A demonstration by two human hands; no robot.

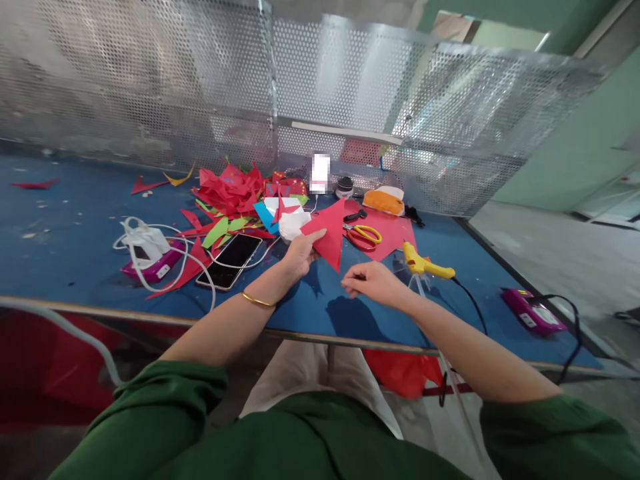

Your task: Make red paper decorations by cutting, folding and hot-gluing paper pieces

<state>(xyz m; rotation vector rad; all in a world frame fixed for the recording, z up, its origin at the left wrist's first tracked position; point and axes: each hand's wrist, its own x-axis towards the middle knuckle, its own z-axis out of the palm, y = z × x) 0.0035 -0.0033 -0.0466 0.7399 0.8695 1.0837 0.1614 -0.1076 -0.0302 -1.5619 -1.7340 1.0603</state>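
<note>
Left fingers (315, 236) grip red paper (330, 230), right fingers (353, 284) curl, hold unclear, and beyond lies an orange packet (383, 202), contents indistinct.

Diffuse light is coming from above and beyond the table (65, 257), streaking the perforated metal panel (345, 73) with pale glare and dropping a soft shadow (354, 320) below the right hand (373, 283). The wide lens is stretching the green sleeves (145, 413) — pixelation is masking a bright upright rectangle (321, 175) — while the space under the table (240, 373) is lying dim
</note>
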